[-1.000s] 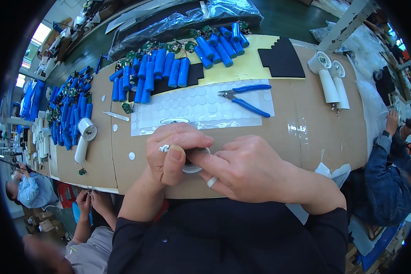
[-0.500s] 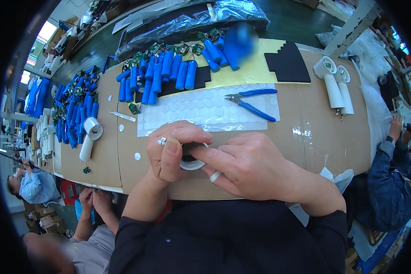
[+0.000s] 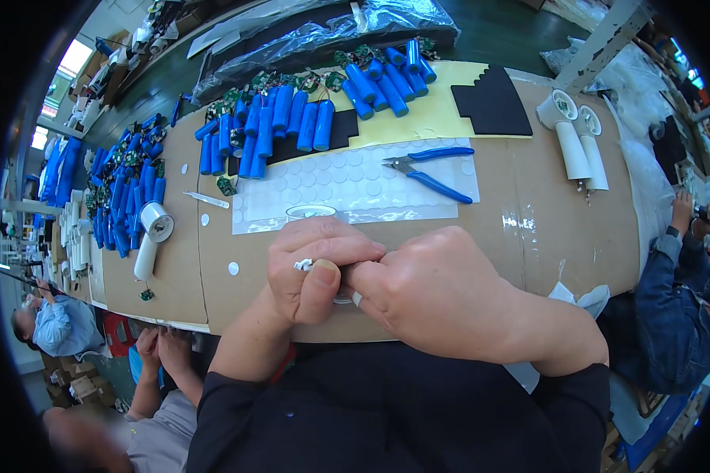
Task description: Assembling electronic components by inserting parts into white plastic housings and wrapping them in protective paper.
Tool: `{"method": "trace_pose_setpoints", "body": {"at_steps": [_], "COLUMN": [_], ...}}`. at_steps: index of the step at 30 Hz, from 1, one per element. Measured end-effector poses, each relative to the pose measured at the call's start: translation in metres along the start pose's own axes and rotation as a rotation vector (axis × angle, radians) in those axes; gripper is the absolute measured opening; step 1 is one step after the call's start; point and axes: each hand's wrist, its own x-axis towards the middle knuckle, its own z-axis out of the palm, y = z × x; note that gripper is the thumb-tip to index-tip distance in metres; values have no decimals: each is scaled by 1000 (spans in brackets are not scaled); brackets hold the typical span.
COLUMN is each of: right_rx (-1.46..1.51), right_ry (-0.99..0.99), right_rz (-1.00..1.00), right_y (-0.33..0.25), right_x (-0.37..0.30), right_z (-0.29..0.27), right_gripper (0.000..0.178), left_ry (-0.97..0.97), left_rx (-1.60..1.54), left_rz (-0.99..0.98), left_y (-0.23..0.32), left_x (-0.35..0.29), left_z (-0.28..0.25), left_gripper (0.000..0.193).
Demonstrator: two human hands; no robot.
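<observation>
White round part (image 3: 342, 299), mostly hidden, is held over the cardboard-covered worktop (image 3: 528, 252), just in from its near edge. Across the worktop's middle lies a pale sheet of discs (image 3: 335, 188). Both hands meet: the left hand (image 3: 312, 276) is clamped round the part; the right hand (image 3: 426, 284) is against it, though I cannot tell its grip. Blue-handled pliers (image 3: 422, 155) rest on the sheet. A small white piece (image 3: 303, 265) pokes out beside the left thumb.

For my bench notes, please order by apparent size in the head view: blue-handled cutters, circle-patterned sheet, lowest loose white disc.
1. Circle-patterned sheet
2. Blue-handled cutters
3. Lowest loose white disc
</observation>
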Motion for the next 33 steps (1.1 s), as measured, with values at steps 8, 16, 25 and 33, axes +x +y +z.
{"method": "trace_pose_setpoints", "body": {"at_steps": [8, 16, 25, 33], "right_rx": [227, 754, 468, -8], "right_ry": [395, 389, 512, 363], "right_rz": [68, 358, 25, -64], "right_y": [-2, -2, 13, 1], "right_x": [-7, -24, -28, -19], "right_z": [24, 21, 29, 21], "right_gripper": [7, 9, 13, 14], "left_ry": [39, 62, 48, 5], "left_rx": [-4, -14, -26, 32], "left_rz": [-40, -73, -39, 6], "left_y": [2, 4, 0, 2], "left_x": [-2, -3, -2, 0], "left_z": [-4, -6, -1, 5], "left_gripper": [36, 39, 42, 36]}}
